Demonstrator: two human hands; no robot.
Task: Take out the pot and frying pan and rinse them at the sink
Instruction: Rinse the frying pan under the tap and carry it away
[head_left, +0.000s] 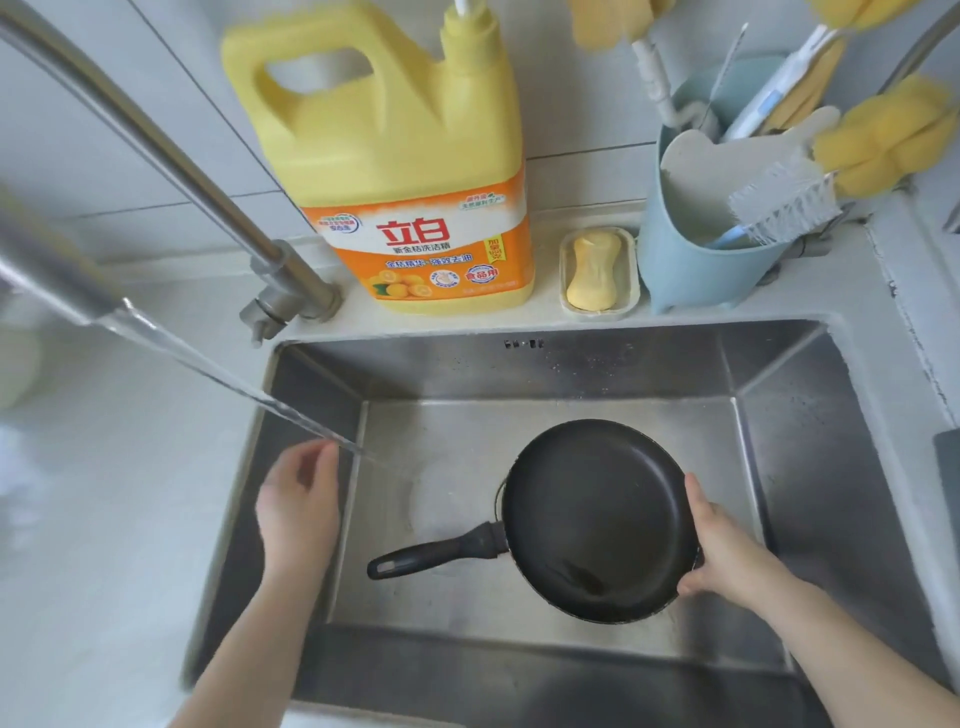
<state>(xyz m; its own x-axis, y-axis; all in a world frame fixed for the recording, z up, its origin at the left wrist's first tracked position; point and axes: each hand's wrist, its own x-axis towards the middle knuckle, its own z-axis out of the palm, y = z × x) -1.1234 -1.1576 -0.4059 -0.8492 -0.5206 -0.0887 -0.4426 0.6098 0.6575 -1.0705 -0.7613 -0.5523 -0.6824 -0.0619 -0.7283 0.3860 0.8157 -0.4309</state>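
A black frying pan is held tilted over the steel sink, its handle pointing left. My right hand grips the pan's right rim, thumb on top. My left hand hovers over the sink's left wall with relaxed fingers and holds nothing. Water streams from the tap spout down past my left fingertips into the sink. No pot is in view.
Behind the sink stand a big yellow detergent jug, a soap bar in its dish and a blue caddy with brushes and yellow sponges. The tap base is at the sink's back left corner. White counter lies to the left.
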